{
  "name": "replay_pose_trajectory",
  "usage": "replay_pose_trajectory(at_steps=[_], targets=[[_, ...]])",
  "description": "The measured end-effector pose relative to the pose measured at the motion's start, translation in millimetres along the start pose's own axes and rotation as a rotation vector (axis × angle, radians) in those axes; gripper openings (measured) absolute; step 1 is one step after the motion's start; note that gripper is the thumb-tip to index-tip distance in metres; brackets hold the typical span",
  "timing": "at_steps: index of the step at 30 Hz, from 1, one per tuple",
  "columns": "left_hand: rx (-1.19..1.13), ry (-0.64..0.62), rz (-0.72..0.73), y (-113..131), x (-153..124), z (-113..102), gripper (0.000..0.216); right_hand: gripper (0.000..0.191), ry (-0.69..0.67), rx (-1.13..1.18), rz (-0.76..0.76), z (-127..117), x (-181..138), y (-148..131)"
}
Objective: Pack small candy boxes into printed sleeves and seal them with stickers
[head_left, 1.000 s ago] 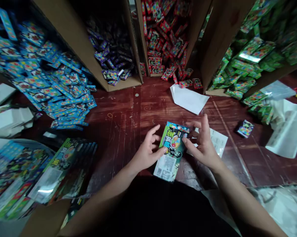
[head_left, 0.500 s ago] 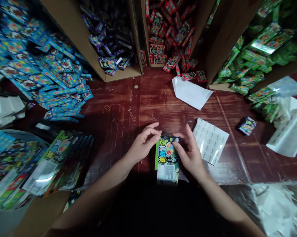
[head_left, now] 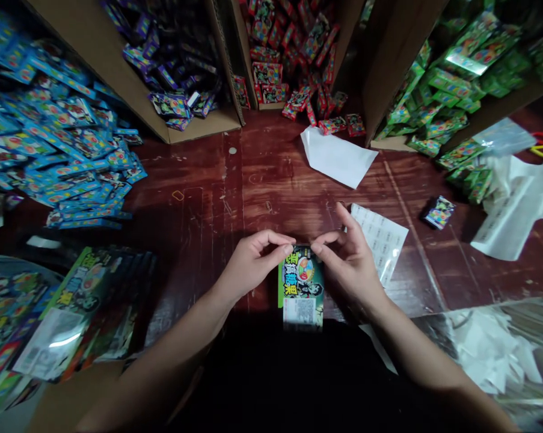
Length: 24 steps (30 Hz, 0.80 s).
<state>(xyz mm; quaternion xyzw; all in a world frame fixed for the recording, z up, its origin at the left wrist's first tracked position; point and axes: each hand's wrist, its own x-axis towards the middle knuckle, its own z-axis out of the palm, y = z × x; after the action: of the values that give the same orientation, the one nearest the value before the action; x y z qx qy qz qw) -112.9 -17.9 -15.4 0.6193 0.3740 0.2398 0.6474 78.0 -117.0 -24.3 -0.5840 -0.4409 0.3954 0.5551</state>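
Note:
A green and black candy bag [head_left: 302, 282] with a white printed label near its lower end lies at the table's near edge, against my dark clothing. My left hand [head_left: 263, 257] pinches its top left corner between thumb and fingers. At the top right corner, the thumb and a finger of my right hand [head_left: 350, 258] are pressed together, with another finger raised. The bag's top edge runs between my two pinches and is partly hidden by the fingertips. Just beyond my right hand is a sheet of small printed stickers [head_left: 383, 237].
Cardboard boxes spill small candy packs: blue packs [head_left: 82, 150], purple packs [head_left: 169, 103], red packs [head_left: 269, 73] and green packs [head_left: 447, 90]. White paper [head_left: 338, 157] lies mid-table. A single small pack [head_left: 439, 212] sits at right. Similar bags [head_left: 73, 307] are stacked at left.
My right thumb and finger have closed together at the bag's top edge, and my left fingers have come down onto its corner. The whole view has shifted slightly.

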Motion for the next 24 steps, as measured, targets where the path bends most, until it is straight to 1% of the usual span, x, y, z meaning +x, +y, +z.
replay_pose_trajectory(at_steps=[2, 6, 9, 11, 13, 15, 17, 19, 20, 21, 23, 24], targets=[[0.016, -0.016, -0.028, 7.2, 3.5, 1.7, 0.015, 0.082, 0.016, 0.025, 0.04, 0.7, 4.1, -6.7], [0.044, -0.056, -0.068, 18.7, 12.5, -0.8, 0.017, 0.087, 0.027, 0.099, 0.112, -1.9, 11.9, -14.5], [0.02, -0.1, -0.065, 21.4, 13.0, -4.9, 0.02, 0.091, 0.005, 0.107, 0.121, -7.6, 10.8, -16.8], [-0.025, -0.155, -0.05, 19.8, 9.6, -6.0, 0.022, 0.088, -0.016, 0.091, 0.112, -13.2, 5.7, -16.9], [-0.075, -0.185, -0.013, 16.2, 5.2, -5.0, 0.025, 0.081, -0.049, 0.078, 0.096, -20.7, -0.2, -16.5], [-0.105, -0.175, 0.028, 12.1, 2.1, -2.5, 0.024, 0.071, -0.074, 0.046, 0.07, -29.8, -3.4, -18.1], [-0.095, -0.146, 0.061, 9.6, 0.9, 0.6, 0.018, 0.053, -0.058, -0.048, 0.011, -39.4, -1.6, -24.7], [-0.067, -0.138, 0.073, 9.6, 0.9, 3.7, 0.015, 0.028, -0.066, -0.185, -0.078, -46.9, 4.2, -36.7], [-0.052, -0.141, 0.077, 10.3, 1.0, 5.1, 0.015, 0.017, -0.112, -0.247, -0.118, -49.1, 7.6, -43.9], [-0.038, -0.145, 0.079, 11.4, 1.1, 6.4, 0.015, 0.012, -0.183, -0.3, -0.144, -49.9, 10.8, -50.8], [-0.009, -0.154, 0.079, 13.7, 1.0, 8.6, 0.016, 0.01, -0.332, -0.394, -0.167, -47.6, 15.2, -60.9], [0.003, -0.156, 0.081, 14.7, 0.9, 9.4, 0.016, 0.01, -0.375, -0.442, -0.166, -45.1, 16.5, -63.0]])
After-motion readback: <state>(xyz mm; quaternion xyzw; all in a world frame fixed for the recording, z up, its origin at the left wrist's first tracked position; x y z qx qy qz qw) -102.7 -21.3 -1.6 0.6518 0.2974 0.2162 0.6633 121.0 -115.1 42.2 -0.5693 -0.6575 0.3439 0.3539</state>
